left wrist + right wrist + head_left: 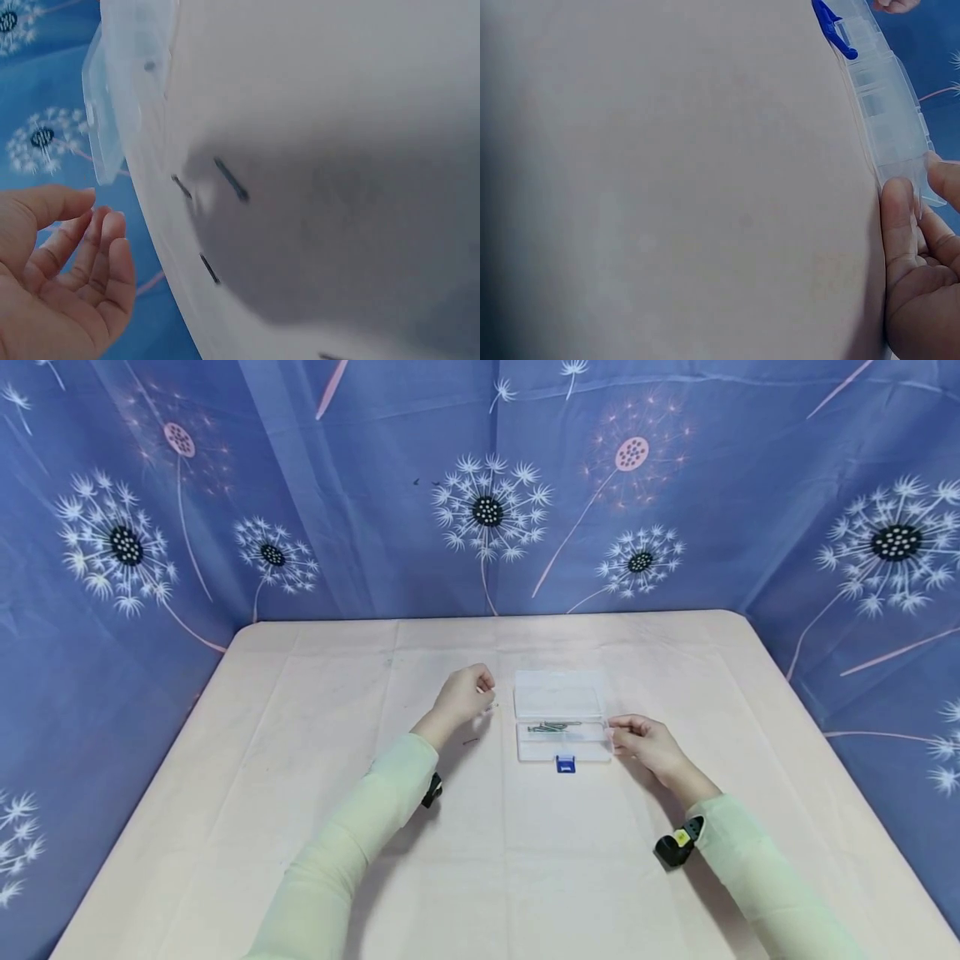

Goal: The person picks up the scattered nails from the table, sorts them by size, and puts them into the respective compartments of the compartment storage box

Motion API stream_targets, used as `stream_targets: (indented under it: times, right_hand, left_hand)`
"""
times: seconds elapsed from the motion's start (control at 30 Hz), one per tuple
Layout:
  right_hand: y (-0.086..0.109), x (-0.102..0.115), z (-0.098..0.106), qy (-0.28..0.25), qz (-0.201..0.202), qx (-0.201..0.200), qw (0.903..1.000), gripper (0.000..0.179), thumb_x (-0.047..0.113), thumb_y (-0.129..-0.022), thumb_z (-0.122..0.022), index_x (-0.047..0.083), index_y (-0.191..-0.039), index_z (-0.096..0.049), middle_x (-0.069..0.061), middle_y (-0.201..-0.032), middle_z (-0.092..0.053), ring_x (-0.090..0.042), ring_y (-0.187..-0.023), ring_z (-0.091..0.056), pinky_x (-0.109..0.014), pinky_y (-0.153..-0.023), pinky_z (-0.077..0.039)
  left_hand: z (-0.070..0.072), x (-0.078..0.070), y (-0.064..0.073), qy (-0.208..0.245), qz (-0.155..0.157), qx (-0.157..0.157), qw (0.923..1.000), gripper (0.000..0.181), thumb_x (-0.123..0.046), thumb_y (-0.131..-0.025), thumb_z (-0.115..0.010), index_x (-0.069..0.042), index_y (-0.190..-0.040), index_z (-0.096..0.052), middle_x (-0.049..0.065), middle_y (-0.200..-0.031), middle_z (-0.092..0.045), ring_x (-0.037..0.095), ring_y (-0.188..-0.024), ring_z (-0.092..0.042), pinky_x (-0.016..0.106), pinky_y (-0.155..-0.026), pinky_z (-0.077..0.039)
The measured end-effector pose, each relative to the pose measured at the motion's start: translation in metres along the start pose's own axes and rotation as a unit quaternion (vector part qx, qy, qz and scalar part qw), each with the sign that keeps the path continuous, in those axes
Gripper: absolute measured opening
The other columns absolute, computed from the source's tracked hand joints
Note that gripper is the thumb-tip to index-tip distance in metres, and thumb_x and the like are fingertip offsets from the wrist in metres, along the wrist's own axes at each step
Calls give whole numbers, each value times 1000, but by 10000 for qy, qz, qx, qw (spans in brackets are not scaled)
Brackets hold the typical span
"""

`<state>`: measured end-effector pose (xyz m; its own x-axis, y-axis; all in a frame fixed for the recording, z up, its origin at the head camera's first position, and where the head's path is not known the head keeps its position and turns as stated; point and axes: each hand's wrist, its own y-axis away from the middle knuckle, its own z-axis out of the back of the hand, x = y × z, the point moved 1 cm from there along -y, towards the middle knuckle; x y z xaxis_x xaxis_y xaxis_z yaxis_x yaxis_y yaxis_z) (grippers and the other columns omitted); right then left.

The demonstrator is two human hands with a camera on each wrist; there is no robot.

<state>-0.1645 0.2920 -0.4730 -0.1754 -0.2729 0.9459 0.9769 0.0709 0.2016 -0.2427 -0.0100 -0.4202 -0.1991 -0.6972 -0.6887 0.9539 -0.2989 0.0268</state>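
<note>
A clear plastic box (564,750) stands with its lid (558,693) folded back and a blue latch (566,765) at the front. Several long, thin metal screws (553,727) lie in its rear part. My right hand (651,745) holds the box's right end, thumb at the rim and a finger along the outside wall in the right wrist view. To the left of the box, my left hand (467,695) is over the table with fingers loosely curled; nothing shows between thumb and fingertips in the left wrist view. Near it lie several loose dark screws (231,180).
The table (510,860) has a pale pink cloth. Blue curtains (375,510) with dandelion prints hang behind it and at both sides. Each wrist wears a small black camera (677,847).
</note>
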Motion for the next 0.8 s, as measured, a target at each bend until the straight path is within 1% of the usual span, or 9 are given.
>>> stream_targets:
  times: [0.17, 0.37, 0.43, 0.6, 0.67, 0.7, 0.8]
  right_hand:
    - [-1, 0, 0, 10, -2, 7, 10000, 42, 6, -94, -52, -18, -128, -43, 8, -91, -60, 3, -75, -59, -16, -69, -53]
    - [-1, 0, 0, 30, -53, 15, 10000, 43, 7, -94, -53, -18, -128, -43, 8, -92, -61, 3, -76, -59, -16, -70, -53]
    - [-1, 0, -1, 41, -71, 10, 10000, 43, 7, -95, -53, -17, -129, -43, 8, -92, -61, 3, -76, -59, -16, -70, -53]
    - [-1, 1, -1, 63, -87, 12, 9999, 43, 8, -95, -53, -16, -129, -43, 7, -93, -61, 4, -76, -58, -16, -70, -53]
    - [-1, 1, -1, 54, -83, 19, 9999, 43, 9, -95, -53, -16, -129, -43, 7, -93, -61, 4, -76, -58, -16, -70, -53]
    - [0, 1, -1, 50, -80, 19, 10000, 43, 8, -95, -53, -16, -129, -43, 7, -93, -61, 4, -76, -58, -16, -70, -53]
    - [0, 1, -1, 37, -80, 12, 10000, 43, 8, -95, -53, -17, -129, -43, 7, -92, -61, 3, -76, -58, -16, -70, -53]
  left_hand:
    - [9, 12, 0, 96, 269, -50, 9996, 12, -5, -87, -60, -2, -98, -60, 11, -96, -65, 23, -86, -61, 34, -81, -50]
    - [12, 23, 1, 137, 492, -178, 9985, 13, -4, -86, -60, 0, -98, -60, 13, -96, -63, 26, -91, -58, 36, -85, -48]
    - [12, 26, 1, 70, 566, -230, 9981, 12, -4, -86, -60, 0, -97, -60, 12, -95, -62, 25, -89, -58, 35, -83, -48]
    - [13, 30, 4, -14, 929, -179, 9955, 10, -3, -86, -58, 1, -96, -60, 10, -90, -60, 16, -69, -56, 25, -64, -49]
    - [13, 31, 5, -118, 1045, -143, 9944, 9, -2, -87, -58, 1, -95, -60, 11, -89, -61, 15, -65, -56, 24, -60, -48]
    - [13, 32, 6, -181, 1072, -145, 9940, 8, -2, -86, -58, 1, -94, -60, 11, -89, -61, 16, -65, -57, 25, -60, -49]
    - [12, 33, 7, -445, 1090, -181, 9929, 6, -3, -85, -61, 0, -90, -62, 12, -91, -64, 19, -74, -58, 28, -68, -50]
